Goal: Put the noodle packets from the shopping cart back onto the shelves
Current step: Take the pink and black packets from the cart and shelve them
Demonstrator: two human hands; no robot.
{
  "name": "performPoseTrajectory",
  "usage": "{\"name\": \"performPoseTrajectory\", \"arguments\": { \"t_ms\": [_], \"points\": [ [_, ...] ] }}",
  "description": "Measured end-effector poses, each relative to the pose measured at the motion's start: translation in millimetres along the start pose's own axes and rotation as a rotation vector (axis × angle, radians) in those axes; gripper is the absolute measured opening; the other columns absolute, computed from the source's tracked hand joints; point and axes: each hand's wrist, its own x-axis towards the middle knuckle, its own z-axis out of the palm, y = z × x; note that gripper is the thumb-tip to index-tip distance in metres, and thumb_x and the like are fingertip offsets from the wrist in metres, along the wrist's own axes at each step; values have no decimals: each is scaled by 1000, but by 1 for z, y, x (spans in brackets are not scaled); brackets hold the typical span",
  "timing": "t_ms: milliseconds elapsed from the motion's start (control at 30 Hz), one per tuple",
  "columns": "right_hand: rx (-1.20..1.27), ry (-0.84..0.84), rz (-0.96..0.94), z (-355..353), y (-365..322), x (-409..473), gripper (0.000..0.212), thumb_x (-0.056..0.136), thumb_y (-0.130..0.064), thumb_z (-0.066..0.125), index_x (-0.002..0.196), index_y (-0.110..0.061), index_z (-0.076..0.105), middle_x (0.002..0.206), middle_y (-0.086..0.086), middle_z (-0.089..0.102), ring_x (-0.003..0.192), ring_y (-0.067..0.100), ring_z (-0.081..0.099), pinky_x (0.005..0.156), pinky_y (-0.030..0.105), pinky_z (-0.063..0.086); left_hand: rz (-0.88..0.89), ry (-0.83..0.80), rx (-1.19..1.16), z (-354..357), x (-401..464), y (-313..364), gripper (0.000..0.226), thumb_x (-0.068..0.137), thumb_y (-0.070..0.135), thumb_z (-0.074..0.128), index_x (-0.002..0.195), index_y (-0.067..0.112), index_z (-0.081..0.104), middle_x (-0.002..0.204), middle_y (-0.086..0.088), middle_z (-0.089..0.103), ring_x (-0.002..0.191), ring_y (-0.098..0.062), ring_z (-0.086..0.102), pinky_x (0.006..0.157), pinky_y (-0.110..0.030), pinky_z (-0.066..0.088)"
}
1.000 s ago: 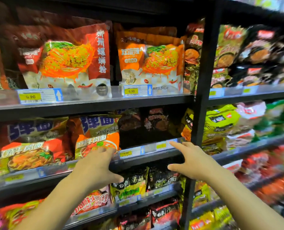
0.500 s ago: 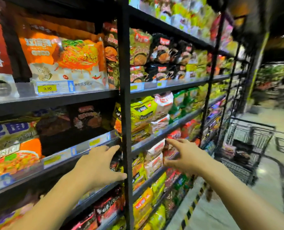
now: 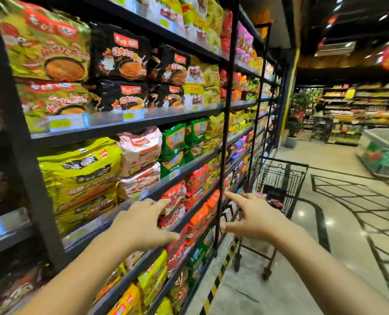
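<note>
Both my hands are stretched out in front of me, empty, with fingers spread. My left hand [image 3: 141, 226] hovers in front of red noodle packets [image 3: 174, 196] on a lower shelf. My right hand [image 3: 255, 215] is in the air between the shelf post and the black wire shopping cart [image 3: 282, 185], which stands in the aisle ahead on the right. Dark packets [image 3: 272, 200] lie in the cart's basket. The black shelves [image 3: 129, 127] on my left are full of yellow, black, green and pink noodle packs.
A black upright post [image 3: 226, 123] divides the shelf bays. A yellow-black striped strip [image 3: 218, 276] runs along the shelf foot. The tiled aisle floor [image 3: 325, 246] opens to the right, with a freezer chest [image 3: 384, 151] and more shelves far back.
My view has swung right along the shelves, bringing the cart closer into view. Both hands left the shelf edge and now float open in the air.
</note>
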Motion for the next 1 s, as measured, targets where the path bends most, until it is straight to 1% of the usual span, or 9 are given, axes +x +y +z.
{"name": "performPoseTrajectory", "arguments": {
  "t_ms": [100, 167, 233, 333, 467, 567, 633, 800, 1000],
  "points": [
    [-15, 9, 50, -1, 55, 20, 100, 77, -76, 64, 158, -53, 10, 167, 4, 22, 153, 28, 25, 116, 52, 38, 56, -21, -17, 12, 47, 40, 103, 73, 86, 55, 158, 47, 12, 160, 5, 33, 145, -23, 37, 107, -45, 46],
    [-16, 10, 95, 0, 91, 30, 100, 76, -76, 64, 157, -53, 11, 165, 5, 25, 150, 29, 29, 115, 51, 39, 85, -30, -41, 22, 77, 69, 103, 73, 85, 56, 158, 47, 12, 164, 5, 28, 150, -23, 31, 112, -45, 41],
    [-13, -3, 147, 1, 121, 40, 98, 78, -74, 65, 157, -54, 11, 166, 6, 24, 150, 31, 30, 115, 49, 40, 116, -36, -61, 30, 103, 96, 104, 72, 85, 57, 158, 46, 12, 165, 5, 26, 152, -22, 27, 116, -48, 37],
    [4, -26, 203, 0, 162, 57, 99, 76, -74, 66, 155, -56, 9, 168, 5, 21, 149, 30, 32, 114, 49, 42, 164, -41, -56, 39, 138, 134, 98, 77, 80, 57, 157, 46, 13, 163, 4, 30, 149, -22, 31, 114, -47, 39],
    [36, -14, 281, 2, 202, 85, 102, 74, -75, 68, 156, -53, 10, 161, 6, 34, 140, 29, 44, 110, 46, 46, 240, -41, -66, 49, 190, 169, 92, 76, 80, 56, 154, 50, 18, 159, 7, 36, 146, -21, 36, 113, -45, 40],
    [36, -27, 318, 5, 226, 112, 100, 80, -68, 71, 159, -48, 13, 161, 11, 34, 144, 33, 37, 118, 42, 37, 284, -57, -80, 58, 234, 186, 92, 75, 79, 57, 154, 50, 20, 157, 7, 40, 143, -21, 41, 109, -46, 44],
    [62, -36, 347, 5, 239, 134, 100, 81, -65, 73, 159, -48, 13, 162, 12, 31, 146, 34, 33, 120, 43, 34, 304, -76, -78, 64, 267, 194, 90, 77, 78, 58, 154, 50, 19, 155, 7, 41, 142, -21, 42, 107, -46, 46],
    [49, -29, 398, -6, 262, 206, 98, 84, -61, 72, 160, -48, 11, 163, 7, 30, 146, 28, 35, 114, 39, 37, 368, -90, -110, 71, 364, 209, 92, 78, 77, 59, 155, 48, 19, 156, 8, 39, 142, -20, 42, 108, -44, 45],
    [28, -17, 493, -15, 286, 319, 97, 81, -65, 72, 156, -55, 11, 163, 0, 32, 147, 25, 33, 112, 46, 43, 457, -120, -106, 73, 500, 216, 94, 74, 78, 57, 155, 45, 21, 157, 4, 39, 144, -22, 40, 111, -44, 43]
  ]
}}
